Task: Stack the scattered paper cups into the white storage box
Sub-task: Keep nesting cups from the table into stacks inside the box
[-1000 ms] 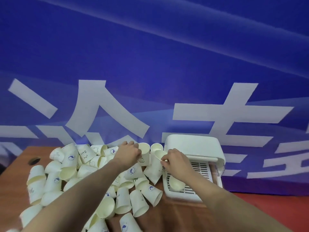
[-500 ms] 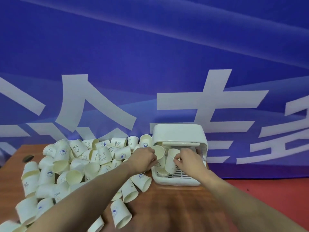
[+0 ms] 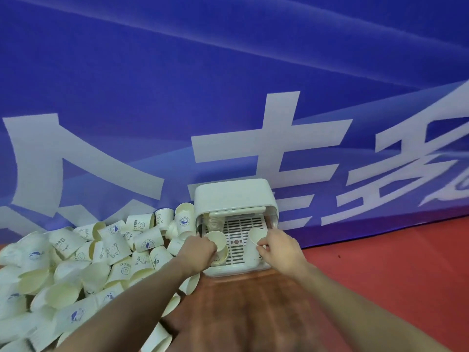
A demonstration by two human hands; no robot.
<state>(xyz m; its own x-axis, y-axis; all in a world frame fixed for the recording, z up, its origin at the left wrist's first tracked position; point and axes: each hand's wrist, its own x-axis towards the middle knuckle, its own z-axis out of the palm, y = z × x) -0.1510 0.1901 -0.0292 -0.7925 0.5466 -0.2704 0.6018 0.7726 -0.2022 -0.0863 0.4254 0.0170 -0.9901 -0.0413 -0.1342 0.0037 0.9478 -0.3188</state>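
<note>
The white storage box (image 3: 234, 196) stands at the table's far edge, its front open over a slotted tray. My left hand (image 3: 199, 250) grips a paper cup (image 3: 217, 241) over the tray's left side, above another cup (image 3: 220, 257) standing there. My right hand (image 3: 278, 246) holds a second paper cup (image 3: 256, 236) by its rim over the tray's right side. A short stack of cups (image 3: 215, 222) sits at the back left inside the box. Several loose cups (image 3: 101, 255) lie heaped to the left of the box.
The brown wooden table (image 3: 243, 308) shows bare wood in front of the box. A blue banner with large white characters (image 3: 253, 110) hangs right behind the box. Red floor (image 3: 393, 262) lies beyond the table's right edge.
Both hands have carried their cups from the pile's edge to over the box's tray. The view has shifted so the box sits nearer the middle.
</note>
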